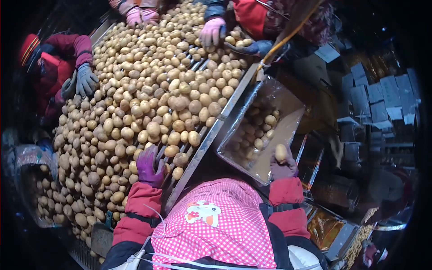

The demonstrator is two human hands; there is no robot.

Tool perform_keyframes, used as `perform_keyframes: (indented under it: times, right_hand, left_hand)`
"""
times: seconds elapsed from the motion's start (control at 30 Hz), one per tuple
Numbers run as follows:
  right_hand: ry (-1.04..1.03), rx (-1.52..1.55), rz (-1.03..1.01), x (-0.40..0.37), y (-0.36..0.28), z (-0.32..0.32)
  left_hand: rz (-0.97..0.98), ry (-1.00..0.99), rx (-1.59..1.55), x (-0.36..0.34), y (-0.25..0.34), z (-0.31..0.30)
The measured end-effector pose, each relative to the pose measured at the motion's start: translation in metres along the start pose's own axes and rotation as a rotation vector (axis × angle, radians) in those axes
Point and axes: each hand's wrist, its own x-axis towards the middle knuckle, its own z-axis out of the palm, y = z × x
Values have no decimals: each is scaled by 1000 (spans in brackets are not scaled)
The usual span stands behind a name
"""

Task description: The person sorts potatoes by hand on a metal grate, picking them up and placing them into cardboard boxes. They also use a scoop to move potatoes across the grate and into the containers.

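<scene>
My left hand [151, 168], in a purple glove, rests at the near edge of a large heap of potatoes [153, 129]. Its thumb and fingers are apart, and it touches the potatoes beside it without a clear grip on one. My right hand [284, 167], also gloved, is closed around a single potato [281, 153] at the right side of a lined cardboard box [288, 120]. Inside that box lie several potatoes [257, 128] on clear plastic film.
A metal rail [211, 135] edges the roller table between heap and box. Co-workers' gloved hands [85, 81] work at the left, with more hands [212, 32] at the far side. Stacked cartons [382, 96] stand at right; a yellow-orange pole [288, 38] slants above the box.
</scene>
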Motion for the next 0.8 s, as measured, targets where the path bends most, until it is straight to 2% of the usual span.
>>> perform_keyframes:
  times: [0.03,0.1,0.17,0.27,0.33,0.43,0.47,0.57,0.63,0.67,0.73,0.77,0.8]
  right_hand:
    - [9,71,-1,-3,-16,-27]
    - [207,136,-78,-12,-41,-73]
    - [433,98,-250,-20,-58,-93]
    - [482,-125,-564,-18,-76,-147]
    - [483,-310,-695,-24,-92,-182]
    - [607,-920,-717,-21,-115,-199]
    - [621,-848,-592,-14,-138,-223]
    - [387,-921,-669,6,-173,-259]
    - [-320,-959,-417,66,-269,-419]
    - [-20,-1061,-480,62,-241,-356]
    - [607,-1146,-466,52,-177,-204]
    - [655,-1200,-452,64,-156,-167]
    - [554,-1293,-472,84,-130,-140]
  left_hand:
    - [8,-18,-26,2,1,3]
    - [26,-64,-27,7,4,6]
    - [48,-89,-10,7,2,11]
    - [68,-100,-19,12,2,14]
    - [63,-106,-21,9,1,12]
    - [43,-104,-22,5,4,4]
    - [34,-96,-28,3,2,4]
    - [-10,-96,-18,-4,-4,0]
    - [-31,-29,10,-9,-6,-6]
    - [-63,-24,0,-12,-7,-9]
    - [-110,15,2,-15,-10,-18]
    - [-117,28,46,-19,-10,-22]
    - [-157,32,47,-23,-11,-25]
